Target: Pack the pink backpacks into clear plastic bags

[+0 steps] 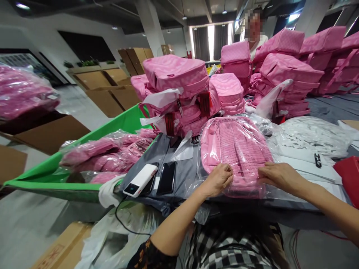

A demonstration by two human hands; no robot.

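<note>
A pink backpack [235, 145] lies on the table in front of me inside a clear plastic bag [204, 170]. My left hand [220, 179] is closed at the bag's lower left side, its fingers pinching the plastic. Over on the lower right, my right hand [276, 178] also has its fingertips pressed together on the plastic. The bag's near edge reaches the table's front edge. Just beyond it stands a stack of pink backpacks [175, 76] with white tissue sheets and dark tags hanging from them.
A green-rimmed bin [56, 186] at the left holds bagged pink backpacks. A white power bank [141, 180] and a black phone [166, 178] lie left of my hands. Clear bags [314, 136] and white sheets [311, 164] lie to the right. A person [255, 31] stands behind further backpack stacks.
</note>
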